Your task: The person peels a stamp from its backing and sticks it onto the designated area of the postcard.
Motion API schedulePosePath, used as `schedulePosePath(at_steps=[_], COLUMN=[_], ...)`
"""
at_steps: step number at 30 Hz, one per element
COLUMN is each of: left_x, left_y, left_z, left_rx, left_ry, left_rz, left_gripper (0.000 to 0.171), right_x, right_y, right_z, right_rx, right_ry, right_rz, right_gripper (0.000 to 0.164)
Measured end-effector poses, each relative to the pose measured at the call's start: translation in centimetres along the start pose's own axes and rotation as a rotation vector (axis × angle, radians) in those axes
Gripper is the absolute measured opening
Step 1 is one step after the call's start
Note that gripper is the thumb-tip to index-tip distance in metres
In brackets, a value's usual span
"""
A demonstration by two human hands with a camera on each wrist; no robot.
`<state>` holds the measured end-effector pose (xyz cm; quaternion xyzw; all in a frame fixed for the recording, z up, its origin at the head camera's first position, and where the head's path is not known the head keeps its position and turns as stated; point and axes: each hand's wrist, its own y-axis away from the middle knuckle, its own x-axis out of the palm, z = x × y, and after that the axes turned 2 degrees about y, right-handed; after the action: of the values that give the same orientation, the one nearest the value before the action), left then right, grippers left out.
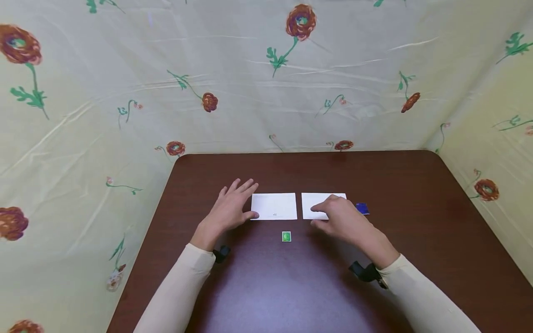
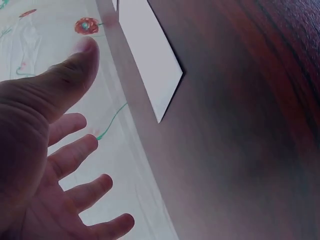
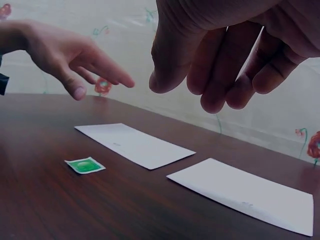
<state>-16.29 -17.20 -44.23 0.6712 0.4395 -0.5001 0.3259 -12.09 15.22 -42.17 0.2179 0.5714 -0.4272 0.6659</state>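
Two white paper rectangles lie side by side on the table, a left one [image 1: 275, 203] and a right one [image 1: 317, 199], each with a small faint mark near its lower edge in the right wrist view. My left hand [image 1: 229, 206] hovers at the left paper's left end, fingers spread and holding nothing. Above the right paper is my right hand [image 1: 343, 217], its fingers loosely bent and nothing between them; it covers part of that paper in the head view. A small green stamp-like square [image 1: 286, 237] with a white border lies in front of the left paper.
A small dark blue square [image 1: 362, 208] lies just right of the right paper, beside my right hand. The brown table [image 1: 266, 286] has rounded far corners. Flower-patterned cloth [image 1: 250, 92] hangs behind it and at both sides. Each wrist wears a black strap.
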Motion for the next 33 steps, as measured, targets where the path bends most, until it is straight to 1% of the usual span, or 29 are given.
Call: schedulePosePath(at_steps=[5, 12, 18, 22, 27, 31, 33], left_x=[0.7, 1.5, 2.3, 2.8, 3.0, 3.1, 3.2], left_y=[-0.6, -1.1, -1.3, -1.4, -1.4, -1.4, -1.4], left_z=[0.4, 0.6, 0.9, 0.9, 0.9, 1.0, 0.9], left_rx=[0.002, 0.001, 0.009, 0.006, -0.002, -0.011, -0.016], left_ry=[-0.003, -0.001, 0.007, 0.017, 0.033, 0.035, 0.032], left_rz=[0.045, 0.079, 0.112, 0.134, 0.14, 0.147, 0.154], left_gripper=[0.087, 0.083, 0.08, 0.079, 0.077, 0.076, 0.076], right_x=[1.0, 1.9, 2.8, 3.6, 4.7, 5.5, 5.8], right_y=[-0.7, -1.2, -1.5, -1.5, -1.4, -1.3, -1.4], right_z=[0.7, 1.4, 2.0, 2.3, 2.8, 3.3, 3.6], right_rx=[0.002, -0.027, -0.006, 0.001, -0.04, -0.069, -0.078], right_ry=[0.007, 0.035, 0.008, 0.013, 0.04, 0.054, 0.065], right_rz=[0.043, 0.047, 0.082, 0.082, 0.071, 0.074, 0.07], right_gripper=[0.029, 0.027, 0.025, 0.024, 0.009, 0.017, 0.018])
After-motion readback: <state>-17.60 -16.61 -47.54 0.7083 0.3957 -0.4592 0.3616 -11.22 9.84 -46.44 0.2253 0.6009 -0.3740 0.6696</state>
